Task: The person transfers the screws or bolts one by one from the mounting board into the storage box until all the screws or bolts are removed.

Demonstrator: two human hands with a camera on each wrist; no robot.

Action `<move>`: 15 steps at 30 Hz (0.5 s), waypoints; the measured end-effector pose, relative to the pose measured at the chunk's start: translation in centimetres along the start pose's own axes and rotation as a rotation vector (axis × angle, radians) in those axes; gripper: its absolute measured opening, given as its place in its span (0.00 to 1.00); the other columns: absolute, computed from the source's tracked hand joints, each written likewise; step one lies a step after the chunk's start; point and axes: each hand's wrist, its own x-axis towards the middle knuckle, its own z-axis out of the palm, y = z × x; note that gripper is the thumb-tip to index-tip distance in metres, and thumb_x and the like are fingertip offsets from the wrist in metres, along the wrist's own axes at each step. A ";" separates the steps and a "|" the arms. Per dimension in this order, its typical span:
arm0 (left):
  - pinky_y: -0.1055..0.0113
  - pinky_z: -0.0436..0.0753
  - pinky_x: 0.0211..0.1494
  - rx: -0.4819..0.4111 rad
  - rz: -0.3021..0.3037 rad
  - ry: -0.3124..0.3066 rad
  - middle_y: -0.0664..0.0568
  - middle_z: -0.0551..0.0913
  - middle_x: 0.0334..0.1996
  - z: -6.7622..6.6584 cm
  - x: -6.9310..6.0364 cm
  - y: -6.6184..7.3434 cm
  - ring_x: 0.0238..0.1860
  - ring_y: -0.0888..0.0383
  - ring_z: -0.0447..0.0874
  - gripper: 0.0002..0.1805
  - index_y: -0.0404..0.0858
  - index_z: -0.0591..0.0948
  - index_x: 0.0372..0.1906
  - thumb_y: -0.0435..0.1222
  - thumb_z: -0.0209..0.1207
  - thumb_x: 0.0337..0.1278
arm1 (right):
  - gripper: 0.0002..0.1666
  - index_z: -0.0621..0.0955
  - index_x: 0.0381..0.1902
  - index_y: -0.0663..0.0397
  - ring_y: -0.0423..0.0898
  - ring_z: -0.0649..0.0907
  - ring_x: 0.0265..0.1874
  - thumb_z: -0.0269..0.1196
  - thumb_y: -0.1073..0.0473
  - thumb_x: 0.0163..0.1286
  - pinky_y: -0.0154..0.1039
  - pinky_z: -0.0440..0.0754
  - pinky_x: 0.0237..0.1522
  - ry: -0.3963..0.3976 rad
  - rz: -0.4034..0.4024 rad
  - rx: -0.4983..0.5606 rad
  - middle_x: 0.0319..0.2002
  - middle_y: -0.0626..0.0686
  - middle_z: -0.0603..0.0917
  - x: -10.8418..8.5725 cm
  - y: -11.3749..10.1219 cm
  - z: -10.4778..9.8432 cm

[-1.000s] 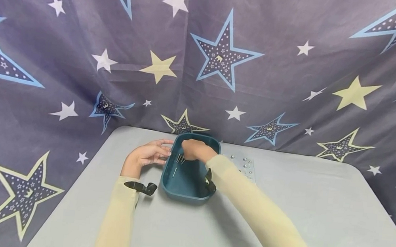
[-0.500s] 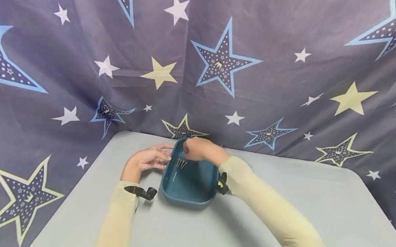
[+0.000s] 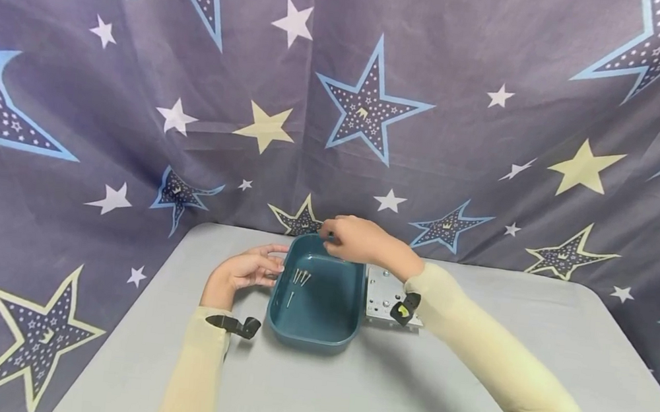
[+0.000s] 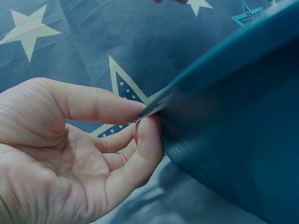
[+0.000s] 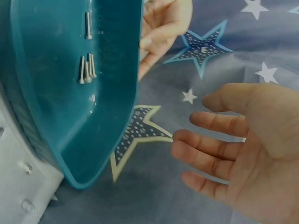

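A teal plastic tray (image 3: 313, 314) stands on the table, seen in all views. Several silver screws (image 3: 302, 276) lie loose inside it near its left wall; in the right wrist view the loose screws (image 5: 87, 70) show round heads. Beside the tray's left wall is my left hand (image 3: 249, 268), its fingertips touching the outer side. Up close, the thumb and finger of the left hand (image 4: 93, 135) come together at the tray's edge. My right hand (image 3: 353, 238) hovers over the tray's far right rim, and its fingers (image 5: 210, 144) are loosely bent around nothing.
Right next to the tray sits a silver metal plate (image 3: 381, 297) with several screws or studs on its surface, partly hidden by the right wrist. The pale table (image 3: 502, 342) ends at a star-patterned curtain (image 3: 467, 80) behind.
My right hand has lifted out of the tray toward the back right, and its fingers have loosened. More of the tray floor and the metal plate now shows. The left hand stays put.
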 end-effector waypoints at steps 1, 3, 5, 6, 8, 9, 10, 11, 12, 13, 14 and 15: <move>0.70 0.87 0.39 0.000 -0.001 0.000 0.53 0.84 0.45 0.0 0.0 -0.1 0.34 0.64 0.86 0.39 0.29 0.49 0.78 0.21 0.49 0.66 | 0.17 0.83 0.57 0.53 0.45 0.81 0.38 0.59 0.56 0.75 0.44 0.84 0.45 0.010 0.002 0.003 0.45 0.54 0.84 -0.4 0.2 -0.2; 0.70 0.87 0.40 0.001 0.000 -0.001 0.52 0.84 0.46 0.1 -0.1 -0.2 0.34 0.64 0.86 0.39 0.29 0.49 0.78 0.21 0.50 0.66 | 0.17 0.82 0.58 0.53 0.45 0.82 0.40 0.59 0.56 0.75 0.43 0.83 0.43 0.031 0.005 0.010 0.46 0.54 0.84 -1.1 0.4 -0.6; 0.70 0.87 0.40 -0.002 0.002 -0.005 0.51 0.84 0.46 0.1 -0.1 -0.2 0.34 0.64 0.86 0.39 0.28 0.49 0.78 0.21 0.50 0.66 | 0.16 0.82 0.57 0.52 0.46 0.82 0.40 0.59 0.57 0.75 0.44 0.83 0.44 0.065 0.003 0.011 0.45 0.53 0.84 -1.7 0.8 -0.8; 0.70 0.87 0.40 -0.004 0.002 -0.006 0.51 0.84 0.47 0.1 -0.2 -0.2 0.35 0.64 0.86 0.39 0.28 0.49 0.78 0.21 0.50 0.66 | 0.15 0.83 0.56 0.52 0.46 0.82 0.40 0.59 0.57 0.75 0.44 0.84 0.43 0.084 0.000 0.009 0.44 0.53 0.84 -2.0 0.9 -0.9; 0.70 0.87 0.40 -0.010 0.004 -0.008 0.51 0.84 0.47 0.1 -0.1 -0.3 0.35 0.63 0.86 0.39 0.28 0.48 0.78 0.21 0.49 0.66 | 0.14 0.83 0.54 0.51 0.45 0.81 0.37 0.60 0.57 0.74 0.43 0.83 0.41 0.119 -0.007 0.003 0.41 0.51 0.83 -2.6 1.2 -1.1; 0.69 0.87 0.40 -0.012 0.004 -0.007 0.51 0.84 0.47 0.1 -0.1 -0.2 0.36 0.63 0.86 0.39 0.28 0.48 0.78 0.21 0.49 0.66 | 0.13 0.83 0.52 0.51 0.44 0.81 0.35 0.60 0.57 0.73 0.43 0.83 0.40 0.136 -0.012 -0.001 0.40 0.51 0.83 -2.8 1.4 -1.2; 0.69 0.87 0.40 -0.012 0.004 -0.007 0.50 0.84 0.47 0.1 -0.1 -0.2 0.36 0.63 0.86 0.39 0.28 0.48 0.78 0.21 0.49 0.66 | 0.12 0.83 0.51 0.51 0.44 0.80 0.34 0.61 0.58 0.72 0.42 0.82 0.39 0.150 -0.015 -0.004 0.38 0.50 0.82 -3.1 1.5 -1.2; 0.69 0.87 0.40 -0.012 0.003 -0.006 0.50 0.83 0.47 0.1 -0.1 -0.2 0.36 0.63 0.86 0.39 0.28 0.49 0.78 0.21 0.49 0.66 | 0.12 0.83 0.50 0.52 0.44 0.81 0.34 0.61 0.58 0.72 0.42 0.82 0.39 0.160 -0.017 -0.008 0.38 0.50 0.82 -3.3 1.7 -1.3; 0.69 0.87 0.40 -0.012 0.004 -0.005 0.51 0.84 0.47 0.1 -0.1 -0.2 0.36 0.63 0.86 0.39 0.28 0.49 0.78 0.21 0.49 0.66 | 0.11 0.83 0.50 0.52 0.44 0.81 0.34 0.61 0.58 0.71 0.42 0.83 0.39 0.168 -0.015 -0.010 0.38 0.50 0.82 -3.5 1.8 -1.3; 0.69 0.87 0.40 -0.013 0.004 -0.006 0.51 0.83 0.47 0.1 0.0 -0.1 0.35 0.63 0.86 0.38 0.28 0.49 0.78 0.21 0.49 0.66 | 0.11 0.82 0.49 0.53 0.45 0.81 0.34 0.62 0.58 0.71 0.43 0.83 0.39 0.176 -0.017 -0.016 0.37 0.51 0.82 -3.7 2.0 -1.3; 0.69 0.87 0.40 -0.012 0.005 -0.006 0.51 0.83 0.47 0.1 0.0 -0.1 0.35 0.63 0.86 0.38 0.28 0.49 0.78 0.21 0.49 0.66 | 0.11 0.82 0.49 0.53 0.45 0.82 0.34 0.62 0.57 0.71 0.43 0.83 0.39 0.181 -0.016 -0.020 0.37 0.51 0.82 -3.8 2.1 -1.3; 0.70 0.87 0.40 -0.013 0.006 -0.007 0.51 0.83 0.47 0.1 0.0 0.0 0.35 0.63 0.86 0.38 0.28 0.49 0.78 0.21 0.49 0.66 | 0.12 0.82 0.49 0.54 0.46 0.82 0.34 0.62 0.57 0.71 0.43 0.83 0.39 0.185 -0.017 -0.027 0.37 0.52 0.83 -4.1 2.2 -1.3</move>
